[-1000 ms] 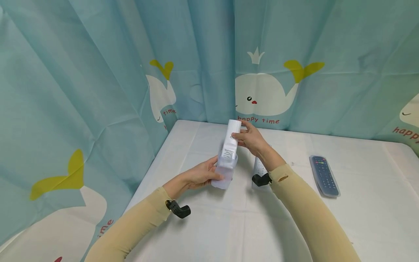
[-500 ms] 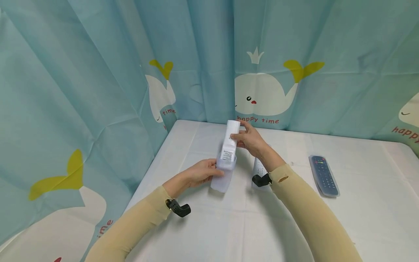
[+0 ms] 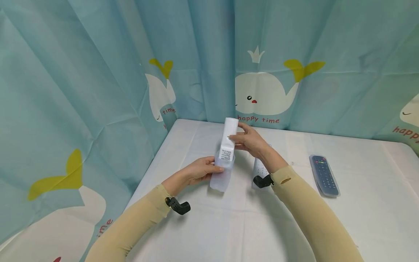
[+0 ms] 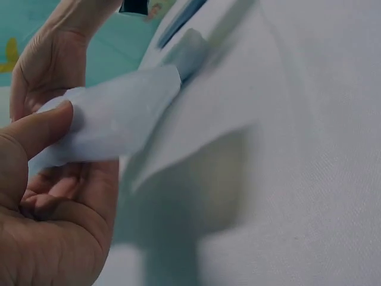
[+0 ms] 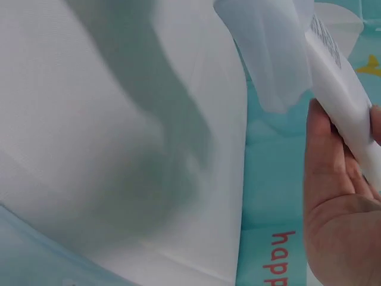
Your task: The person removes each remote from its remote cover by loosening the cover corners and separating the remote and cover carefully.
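Note:
My right hand (image 3: pixel 250 141) grips the upper part of a white remote control (image 3: pixel 230 131), its back with printed text facing the head camera. The remote's lower end sits inside a translucent sleeve cover (image 3: pixel 220 180). My left hand (image 3: pixel 199 170) pinches that cover near its mouth, thumb across the front. In the left wrist view the cover (image 4: pixel 119 116) lies between thumb and fingers, above the table. The right wrist view shows the remote (image 5: pixel 342 89) slanting out of the cover (image 5: pixel 271 53), with the right fingers (image 5: pixel 327 149) around it.
Partly behind the right wrist lies another remote (image 3: pixel 260 168) in a clear cover on the white table (image 3: pixel 203 225). A dark remote (image 3: pixel 324 175), also in a clear cover, lies farther right. A blue whale-print curtain (image 3: pixel 203 72) hangs behind the table and along its left.
Both hands have shifted slightly left with the remote and cover. The cover's mouth now sits a little higher in view, and the remote stays partway inside it.

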Demonstrator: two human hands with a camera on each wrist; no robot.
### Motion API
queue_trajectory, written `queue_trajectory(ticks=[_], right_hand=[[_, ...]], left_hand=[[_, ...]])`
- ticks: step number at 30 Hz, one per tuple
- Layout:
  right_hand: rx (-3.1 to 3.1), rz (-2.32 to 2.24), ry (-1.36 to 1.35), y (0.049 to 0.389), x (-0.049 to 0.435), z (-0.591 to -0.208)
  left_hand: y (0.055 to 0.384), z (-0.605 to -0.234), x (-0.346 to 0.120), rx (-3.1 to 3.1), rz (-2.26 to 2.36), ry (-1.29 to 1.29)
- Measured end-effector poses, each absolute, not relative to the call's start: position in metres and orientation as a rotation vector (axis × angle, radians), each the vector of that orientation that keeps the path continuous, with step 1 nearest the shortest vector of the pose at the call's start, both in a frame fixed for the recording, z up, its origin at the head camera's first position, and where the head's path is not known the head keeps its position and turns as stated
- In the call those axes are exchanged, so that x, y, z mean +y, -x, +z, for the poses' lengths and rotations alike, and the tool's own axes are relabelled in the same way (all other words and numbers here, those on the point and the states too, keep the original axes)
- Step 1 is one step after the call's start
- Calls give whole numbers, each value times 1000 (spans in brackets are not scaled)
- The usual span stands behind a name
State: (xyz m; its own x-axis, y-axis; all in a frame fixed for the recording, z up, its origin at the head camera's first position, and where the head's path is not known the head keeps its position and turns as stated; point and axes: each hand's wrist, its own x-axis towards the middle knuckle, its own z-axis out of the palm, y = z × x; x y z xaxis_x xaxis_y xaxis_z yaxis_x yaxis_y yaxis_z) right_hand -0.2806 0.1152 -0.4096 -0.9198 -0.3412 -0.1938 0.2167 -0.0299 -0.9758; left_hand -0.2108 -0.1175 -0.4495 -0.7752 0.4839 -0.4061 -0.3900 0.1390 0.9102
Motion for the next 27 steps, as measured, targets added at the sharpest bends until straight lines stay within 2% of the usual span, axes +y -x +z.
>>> queue_trajectory(ticks=[14, 27], right_hand=[[1908, -2059, 68, 284, 113, -409], [1910, -2069, 55, 285, 113, -408]], left_hand=[[211, -447, -123, 1712, 1719, -327], [208, -449, -126, 1602, 1675, -413]])
